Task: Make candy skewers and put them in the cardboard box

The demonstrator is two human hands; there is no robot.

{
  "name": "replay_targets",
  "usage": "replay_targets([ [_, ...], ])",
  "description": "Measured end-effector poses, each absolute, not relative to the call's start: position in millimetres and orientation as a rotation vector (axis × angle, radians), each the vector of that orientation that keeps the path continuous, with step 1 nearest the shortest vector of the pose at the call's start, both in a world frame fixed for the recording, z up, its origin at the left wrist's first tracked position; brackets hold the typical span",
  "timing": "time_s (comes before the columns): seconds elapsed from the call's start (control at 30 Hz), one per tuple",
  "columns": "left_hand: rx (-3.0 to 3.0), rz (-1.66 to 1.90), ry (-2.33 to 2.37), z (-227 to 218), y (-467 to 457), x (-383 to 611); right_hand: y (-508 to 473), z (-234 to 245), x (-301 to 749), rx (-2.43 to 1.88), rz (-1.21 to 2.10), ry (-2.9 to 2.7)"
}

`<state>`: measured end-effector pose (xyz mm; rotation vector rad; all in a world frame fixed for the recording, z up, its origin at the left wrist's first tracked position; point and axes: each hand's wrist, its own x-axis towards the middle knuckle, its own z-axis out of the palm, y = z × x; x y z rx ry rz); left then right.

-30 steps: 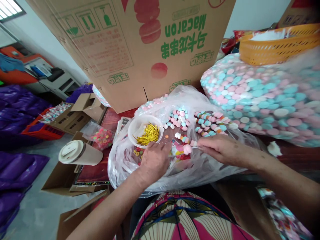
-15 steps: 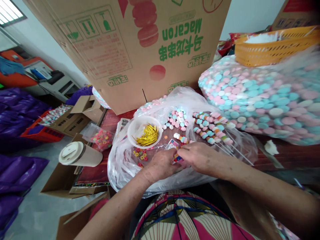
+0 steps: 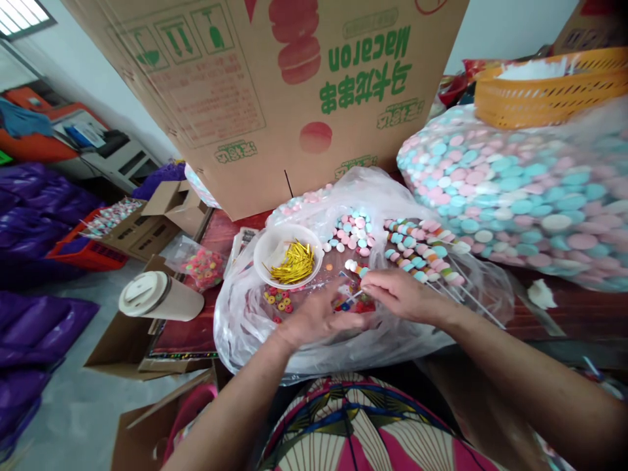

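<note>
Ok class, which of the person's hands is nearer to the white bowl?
Left. The left hand is at the near side of the white bowl; the right hand is farther off, to its right.

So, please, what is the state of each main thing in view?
White bowl: upright, holding gold strips
Cup: lid on
Macaron box: standing, print upside down
Candy bag: bulging
Yellow basket: holding white items
Grouped candy skewers: threaded, lying together
Left hand: open
Right hand: curled, hold unclear

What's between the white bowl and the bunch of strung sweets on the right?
In the head view: loose pink, blue and white sweets, then a fold of clear plastic.
</note>
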<state>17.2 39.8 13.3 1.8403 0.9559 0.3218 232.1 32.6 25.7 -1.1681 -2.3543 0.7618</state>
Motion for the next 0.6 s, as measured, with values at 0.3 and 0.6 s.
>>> replay_targets([
  [0.3, 1.597, 0.321, 0.9, 22, 25, -3, 41, 38, 232, -1.157, 0.826, -2.169],
  [0.6, 1.716, 0.713, 1.395, -1, 5, 10, 18, 11, 183, -1.228, 1.484, -1.664],
])
